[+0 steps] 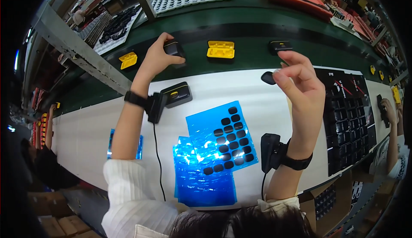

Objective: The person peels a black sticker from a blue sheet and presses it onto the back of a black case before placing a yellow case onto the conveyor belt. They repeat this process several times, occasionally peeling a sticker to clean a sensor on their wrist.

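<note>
Over the green conveyor, my left hand [159, 56] is closed round a small black case [173, 49], thumb on the near side and fingers on the far side. My right hand [302, 77] is raised over the table's far edge, pinching a thin black rounded-square pad [269, 78] between thumb and finger. Another black case [177, 94], with a yellow mark on its front, rests on the white table near my left wrist. Blue film sheets [206, 190] lie in front of me. Rows of similar black pads [233, 144] stick to the top sheet.
Open yellow cases [221, 49] [128, 60] and a black case [280, 46] sit on the green conveyor [249, 59]. A metal post [81, 44] slants at the left. Black printed sheets [349, 126] cover the table's right side. Co-workers' hands [388, 111] show at the edges.
</note>
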